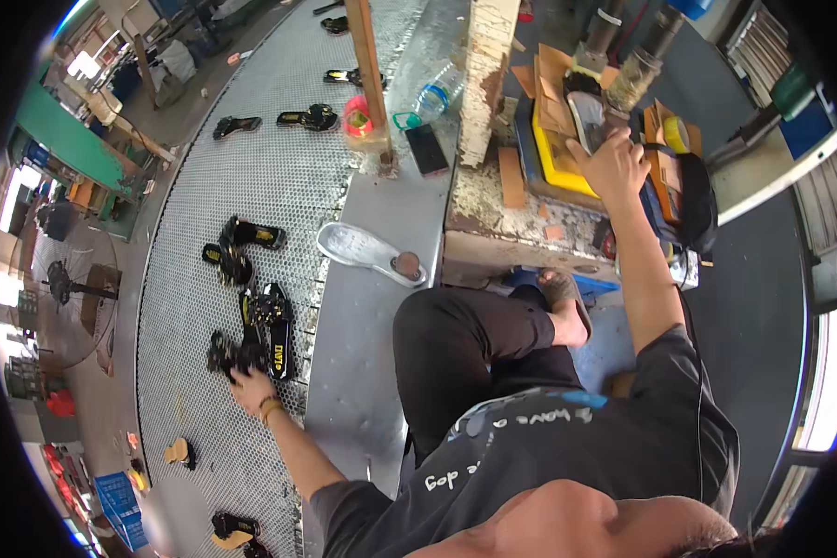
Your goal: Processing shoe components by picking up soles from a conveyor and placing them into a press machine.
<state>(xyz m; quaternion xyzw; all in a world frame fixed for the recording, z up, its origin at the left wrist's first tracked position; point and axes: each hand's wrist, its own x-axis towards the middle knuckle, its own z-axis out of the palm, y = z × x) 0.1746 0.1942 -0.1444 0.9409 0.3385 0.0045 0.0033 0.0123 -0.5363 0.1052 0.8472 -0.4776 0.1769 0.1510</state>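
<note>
Your left hand (249,379) grips a black sandal (228,353) on the mesh conveyor (251,167), near its inner edge; more sandals lie just ahead. Your right hand (612,163) rests on a sole (586,116) over the yellow tray (558,158), grip unclear. Steel counter (363,335) between, mostly open.

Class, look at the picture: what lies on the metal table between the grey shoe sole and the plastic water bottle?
In the head view, a dark phone lies flat on the metal table, between the grey shoe sole and the plastic water bottle.
</note>
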